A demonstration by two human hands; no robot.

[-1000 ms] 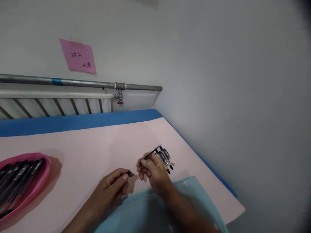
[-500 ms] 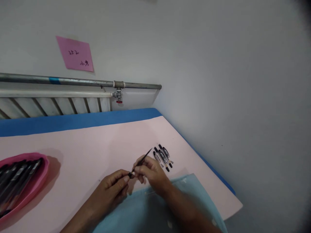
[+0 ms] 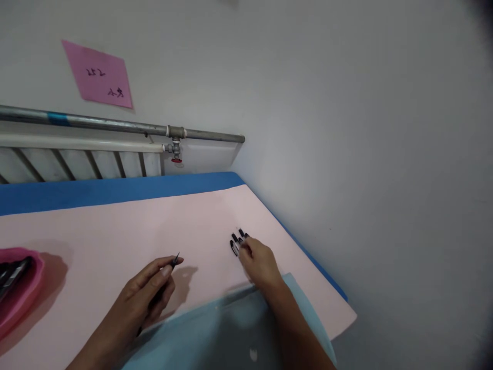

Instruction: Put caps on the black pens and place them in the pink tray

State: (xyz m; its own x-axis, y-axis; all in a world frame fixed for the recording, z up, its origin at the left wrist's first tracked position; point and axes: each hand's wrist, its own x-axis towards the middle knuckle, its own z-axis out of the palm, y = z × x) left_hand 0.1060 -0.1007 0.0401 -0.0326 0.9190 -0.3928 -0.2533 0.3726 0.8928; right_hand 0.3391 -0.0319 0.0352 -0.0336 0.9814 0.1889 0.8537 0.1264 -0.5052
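My left hand (image 3: 152, 290) is closed around a slim dark pen (image 3: 175, 260). Its thin point sticks up past the thumb and forefinger, and a dark end shows below the palm; the fingers hide its middle. Over a small row of black and clear pens (image 3: 234, 245) on the pink sheet is my right hand (image 3: 259, 259). Its fingers are bent and drawn together at the near side of the row, covering much of it. Whatever they grip, if anything, is hidden.
A pink basket (image 3: 36, 288) with dark pens stands at the left edge. The pink sheet (image 3: 115, 231) lies on a blue tabletop (image 3: 96, 192). Light-blue cloth or plastic (image 3: 215, 329) is at the near edge. Walls, a pipe (image 3: 127, 126) and a radiator (image 3: 77, 162) border the table.
My hands have parted. The left moved left, with the dark pen now in it alone; the right let go of that pen and moved right onto the row. The view has turned slightly right.
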